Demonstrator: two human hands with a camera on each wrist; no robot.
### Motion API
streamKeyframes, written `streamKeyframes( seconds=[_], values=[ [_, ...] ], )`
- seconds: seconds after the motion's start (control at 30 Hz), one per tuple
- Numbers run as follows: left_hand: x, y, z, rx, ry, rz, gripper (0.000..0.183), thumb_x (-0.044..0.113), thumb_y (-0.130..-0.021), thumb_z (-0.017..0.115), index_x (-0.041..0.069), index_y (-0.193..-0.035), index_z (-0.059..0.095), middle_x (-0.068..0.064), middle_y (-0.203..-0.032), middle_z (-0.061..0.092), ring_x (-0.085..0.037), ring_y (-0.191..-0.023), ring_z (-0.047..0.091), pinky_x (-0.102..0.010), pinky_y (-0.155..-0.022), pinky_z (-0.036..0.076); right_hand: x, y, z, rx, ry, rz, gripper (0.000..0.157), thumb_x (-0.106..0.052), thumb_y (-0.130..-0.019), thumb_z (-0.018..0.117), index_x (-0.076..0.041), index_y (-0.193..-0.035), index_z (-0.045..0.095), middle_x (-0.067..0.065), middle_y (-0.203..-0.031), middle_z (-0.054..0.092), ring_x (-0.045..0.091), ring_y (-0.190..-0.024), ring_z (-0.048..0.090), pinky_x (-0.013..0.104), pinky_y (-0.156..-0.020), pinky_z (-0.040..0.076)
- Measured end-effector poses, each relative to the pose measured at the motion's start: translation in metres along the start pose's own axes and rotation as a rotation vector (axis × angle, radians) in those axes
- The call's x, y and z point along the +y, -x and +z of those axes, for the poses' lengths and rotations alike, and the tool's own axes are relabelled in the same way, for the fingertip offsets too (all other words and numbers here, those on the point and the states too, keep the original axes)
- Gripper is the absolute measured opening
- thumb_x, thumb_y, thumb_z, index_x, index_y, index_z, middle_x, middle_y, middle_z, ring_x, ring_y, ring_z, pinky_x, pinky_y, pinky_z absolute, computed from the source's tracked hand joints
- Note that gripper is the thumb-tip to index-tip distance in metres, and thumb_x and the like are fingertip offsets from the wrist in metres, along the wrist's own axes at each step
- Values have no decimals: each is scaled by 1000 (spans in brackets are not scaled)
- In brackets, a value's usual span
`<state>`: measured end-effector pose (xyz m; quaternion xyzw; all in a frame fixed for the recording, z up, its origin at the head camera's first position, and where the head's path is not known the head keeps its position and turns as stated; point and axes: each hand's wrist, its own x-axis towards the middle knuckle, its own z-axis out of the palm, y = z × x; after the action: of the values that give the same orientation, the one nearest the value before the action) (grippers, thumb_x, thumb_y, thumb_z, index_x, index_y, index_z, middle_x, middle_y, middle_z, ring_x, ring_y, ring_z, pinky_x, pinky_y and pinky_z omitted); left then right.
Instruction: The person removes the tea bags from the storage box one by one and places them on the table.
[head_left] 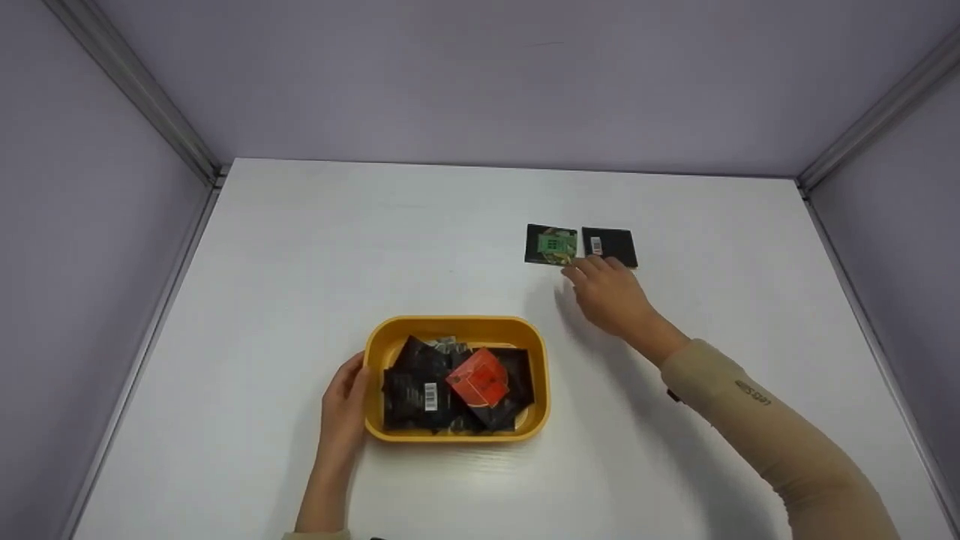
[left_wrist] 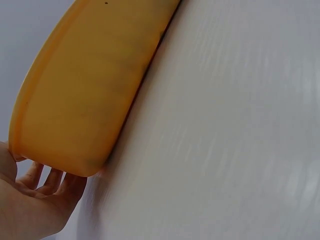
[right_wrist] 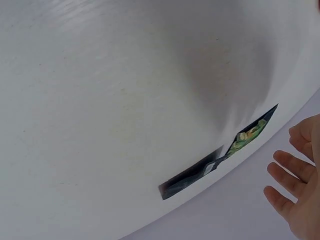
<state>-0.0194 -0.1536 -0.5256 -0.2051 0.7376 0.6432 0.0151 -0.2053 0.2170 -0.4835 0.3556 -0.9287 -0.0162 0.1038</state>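
Right, head view: white table (head_left: 262, 262), w/ yellow bin (head_left: 480, 325) nr the middle of its near edge. L hand (head_left: 343, 405) is at the bin's left end. Inside the bin: black packets (head_left: 409, 401), w/ a red packet (head_left: 480, 375) on top, twd the right. Up twd the table's far edge, right of ctr, a green-and-black packet (head_left: 555, 244) & a barcoded packet (head_left: 616, 244) lie flat side by side, small gap btwn. R hand (head_left: 611, 296), in a tan sleeve (head_left: 757, 420), is over their near edges, fingers loosely bent.

L wrist view: hand grips the bin's end, thumb by the rim, fingers bent agst the outer wall.

R wrist view: fingers relaxed & spread, above the table nr the green-and-black packet; barcoded one's a bit farther from the hand.
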Motion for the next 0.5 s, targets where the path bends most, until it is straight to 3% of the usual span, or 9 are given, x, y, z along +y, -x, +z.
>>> streamKeyframes(
  seconds=[0.27,0.5],
  values=[
    [0,-3,0,6,-35,-30,54,42,-105,45,8,-147,44,-11,-150,44,-26,-137,40,-42,-113,35,-31,-5,-26,11,32,-123,31,-13,-94,67,-5,-124,65,14,-123,65,31,-114,60,46,-97,50],
    [1,-3,0,9,-33,-32,51,37,-106,45,6,-147,44,-13,-150,44,-27,-138,40,-42,-113,34,-65,-16,-50,-15,94,-294,36,-15,-94,67,-7,-128,62,14,-129,63,30,-118,58,45,-100,49]
  ],
)
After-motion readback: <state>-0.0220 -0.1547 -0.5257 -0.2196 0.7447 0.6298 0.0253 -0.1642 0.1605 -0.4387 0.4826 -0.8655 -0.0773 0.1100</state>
